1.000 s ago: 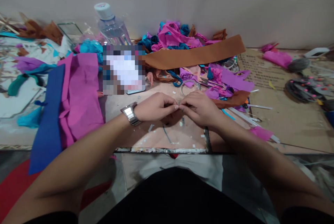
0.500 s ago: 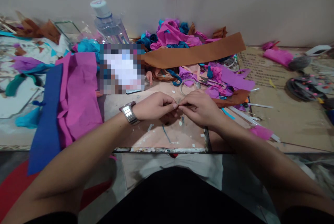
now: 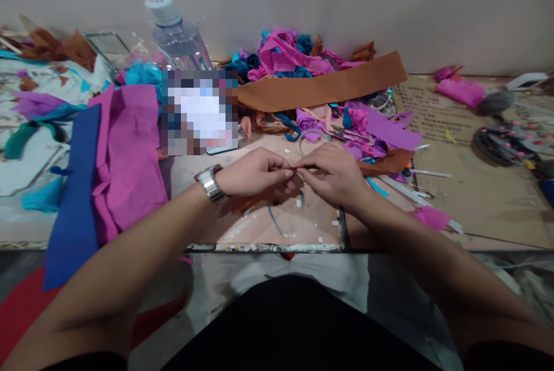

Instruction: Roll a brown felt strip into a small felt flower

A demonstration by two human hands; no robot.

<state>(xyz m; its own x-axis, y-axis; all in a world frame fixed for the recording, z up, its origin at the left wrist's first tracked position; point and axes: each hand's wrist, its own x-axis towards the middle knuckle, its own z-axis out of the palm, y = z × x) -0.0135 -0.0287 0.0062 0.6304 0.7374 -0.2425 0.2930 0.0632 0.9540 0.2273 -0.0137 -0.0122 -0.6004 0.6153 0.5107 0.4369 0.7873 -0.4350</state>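
My left hand (image 3: 264, 172) and my right hand (image 3: 331, 172) meet fingertip to fingertip above the pinkish tabletop (image 3: 277, 229). Both are closed in a pinch, thumbs against forefingers. Whatever lies between the fingertips is too small to make out; a thin brownish bit seems to show there. Just behind the right hand lies a roll of clear tape (image 3: 303, 143). A pair of small scissors (image 3: 357, 136) rests on the crumpled purple paper beyond it. The brown paper strip (image 3: 322, 89) stretches across the heap at the back.
A water bottle (image 3: 182, 42) stands behind a pixelated phone (image 3: 201, 114). Pink paper (image 3: 132, 157) and a blue strip (image 3: 73, 192) lie at left, overhanging the front edge. Cardboard (image 3: 450, 186) with a dish of pins (image 3: 502, 143) is at right. White sticks (image 3: 433, 174) lie nearby.
The fingertips have shifted slightly and stay pinched together, with a little more brownish material showing between them. The view has moved a touch; the things on the table lie as before.
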